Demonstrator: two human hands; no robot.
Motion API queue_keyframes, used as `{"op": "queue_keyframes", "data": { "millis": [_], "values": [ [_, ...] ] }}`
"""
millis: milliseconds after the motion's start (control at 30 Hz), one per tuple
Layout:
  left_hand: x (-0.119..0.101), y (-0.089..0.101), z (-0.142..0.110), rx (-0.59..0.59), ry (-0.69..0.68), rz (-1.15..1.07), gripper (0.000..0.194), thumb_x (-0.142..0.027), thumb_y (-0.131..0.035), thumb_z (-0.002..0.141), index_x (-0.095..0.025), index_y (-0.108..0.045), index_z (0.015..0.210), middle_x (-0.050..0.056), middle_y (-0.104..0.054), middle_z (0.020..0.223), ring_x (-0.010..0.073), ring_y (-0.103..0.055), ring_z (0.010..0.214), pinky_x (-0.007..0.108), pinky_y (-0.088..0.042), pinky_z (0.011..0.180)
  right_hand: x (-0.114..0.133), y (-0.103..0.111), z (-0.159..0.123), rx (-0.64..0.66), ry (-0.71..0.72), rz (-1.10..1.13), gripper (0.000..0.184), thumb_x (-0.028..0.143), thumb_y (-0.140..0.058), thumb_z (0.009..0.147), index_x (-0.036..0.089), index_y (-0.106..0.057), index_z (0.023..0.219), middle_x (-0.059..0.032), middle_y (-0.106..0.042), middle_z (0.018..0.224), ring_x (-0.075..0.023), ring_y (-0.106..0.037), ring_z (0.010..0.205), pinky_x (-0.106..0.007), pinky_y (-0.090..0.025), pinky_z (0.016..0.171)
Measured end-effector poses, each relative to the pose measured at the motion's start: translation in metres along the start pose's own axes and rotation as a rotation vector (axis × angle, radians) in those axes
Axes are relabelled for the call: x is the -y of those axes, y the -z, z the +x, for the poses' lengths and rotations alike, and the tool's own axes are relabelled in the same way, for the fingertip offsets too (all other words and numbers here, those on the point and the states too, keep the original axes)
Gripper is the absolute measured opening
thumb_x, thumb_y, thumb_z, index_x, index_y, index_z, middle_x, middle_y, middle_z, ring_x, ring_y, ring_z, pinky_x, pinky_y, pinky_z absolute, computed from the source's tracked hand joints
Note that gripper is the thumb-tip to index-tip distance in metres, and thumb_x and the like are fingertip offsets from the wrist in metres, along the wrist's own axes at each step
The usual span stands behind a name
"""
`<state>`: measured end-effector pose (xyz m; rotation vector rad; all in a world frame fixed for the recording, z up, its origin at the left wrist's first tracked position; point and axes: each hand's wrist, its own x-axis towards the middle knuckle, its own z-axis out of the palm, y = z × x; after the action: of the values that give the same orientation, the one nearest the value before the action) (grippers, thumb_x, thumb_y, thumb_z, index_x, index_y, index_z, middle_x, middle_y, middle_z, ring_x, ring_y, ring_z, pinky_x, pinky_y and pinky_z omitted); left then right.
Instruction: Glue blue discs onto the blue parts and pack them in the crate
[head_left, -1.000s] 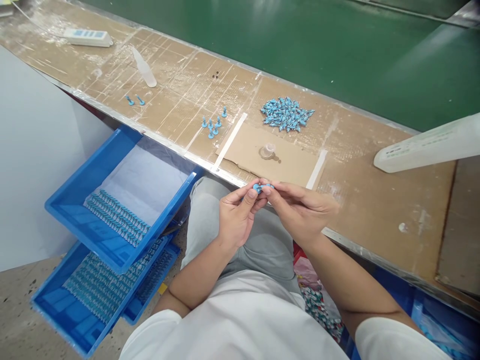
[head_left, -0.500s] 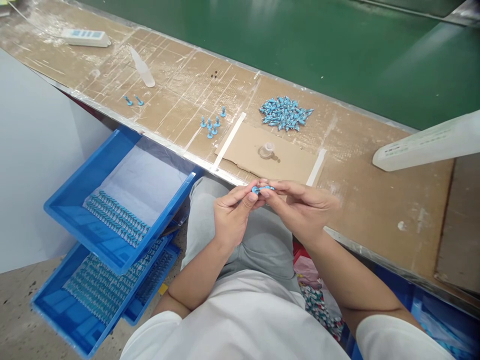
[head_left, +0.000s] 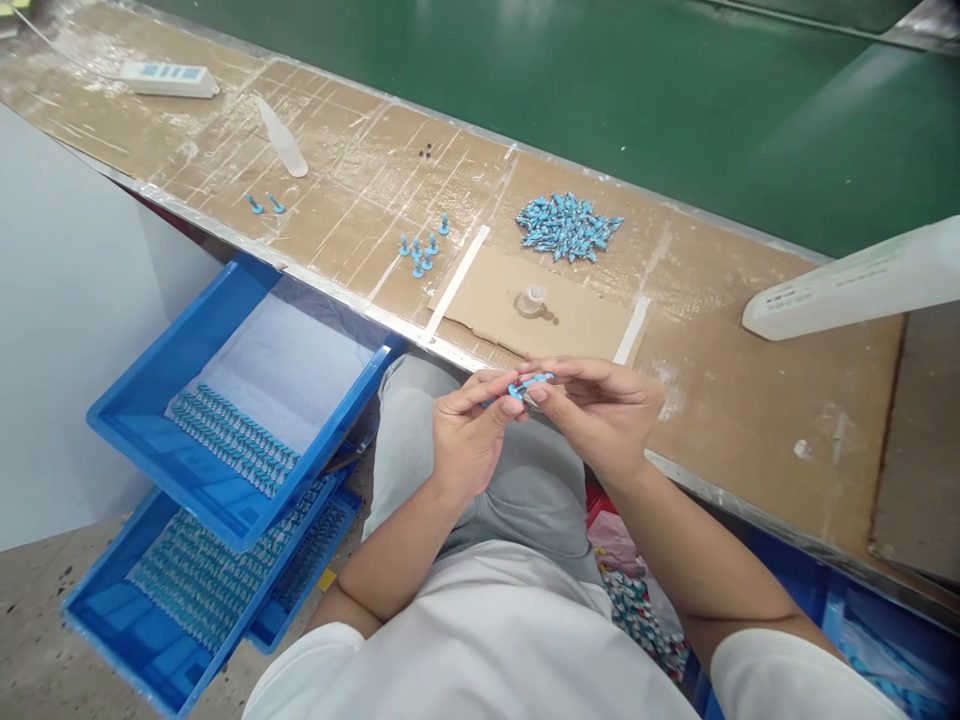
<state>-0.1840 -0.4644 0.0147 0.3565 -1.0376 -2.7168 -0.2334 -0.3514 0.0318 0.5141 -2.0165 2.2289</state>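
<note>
Above my lap, at the bench's front edge, my left hand (head_left: 474,425) and my right hand (head_left: 600,405) meet around a small blue figurine (head_left: 531,384) with a round base. My left fingers pinch the base end, and my right thumb and fingers grip the other end; fingertips partly cover it. Just beyond lies a flat cardboard piece (head_left: 577,305) taped to the bench, with a small clear cup (head_left: 532,299) on it. Behind that is a heap of similar blue pieces (head_left: 568,226). Several blue figurines (head_left: 422,252) stand on their bases to the left.
Two more blue figurines (head_left: 265,204), a translucent squeeze bottle (head_left: 283,140) and a white power strip (head_left: 169,79) are farther left. A large white bottle (head_left: 855,280) leans in from the right. Blue trays (head_left: 142,370) with rows of pieces sit below left. A green surface (head_left: 570,90) runs behind.
The blue figurine has tilted between my fingers, and more of it shows. My left hand has shifted slightly to the right; both hands stay together.
</note>
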Motion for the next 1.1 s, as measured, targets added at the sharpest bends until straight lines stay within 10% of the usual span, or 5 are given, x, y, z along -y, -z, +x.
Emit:
{"op": "queue_keyframes", "data": {
  "millis": [533, 1100],
  "values": [
    [-0.002, 0.006, 0.002, 0.165, 0.151, -0.1, 0.04, -0.025, -0.096, 0.04, -0.026, -0.073, 0.072, -0.008, -0.046, 0.059, 0.0045, -0.045, 0.056, 0.022, -0.044, 0.059, 0.012, 0.002, 0.004, 0.187, -0.067, 0.103, 0.032, 0.033, -0.09, 0.059, 0.023, -0.072, 0.083, 0.002, -0.066, 0.053, -0.0138, -0.063, 0.045, -0.023, -0.054, 0.045],
    [-0.011, 0.006, -0.002, 0.226, 0.102, -0.045, 0.036, -0.031, -0.095, 0.046, -0.021, -0.06, 0.05, -0.006, -0.038, 0.052, 0.0068, -0.041, 0.051, 0.025, -0.039, 0.051, 0.018, -0.003, 0.007, 0.321, 0.036, 0.189, 0.025, 0.019, -0.083, 0.066, 0.024, -0.075, 0.089, 0.0006, -0.071, 0.059, -0.0123, -0.063, 0.043, -0.019, -0.052, 0.043]
  ]
}}
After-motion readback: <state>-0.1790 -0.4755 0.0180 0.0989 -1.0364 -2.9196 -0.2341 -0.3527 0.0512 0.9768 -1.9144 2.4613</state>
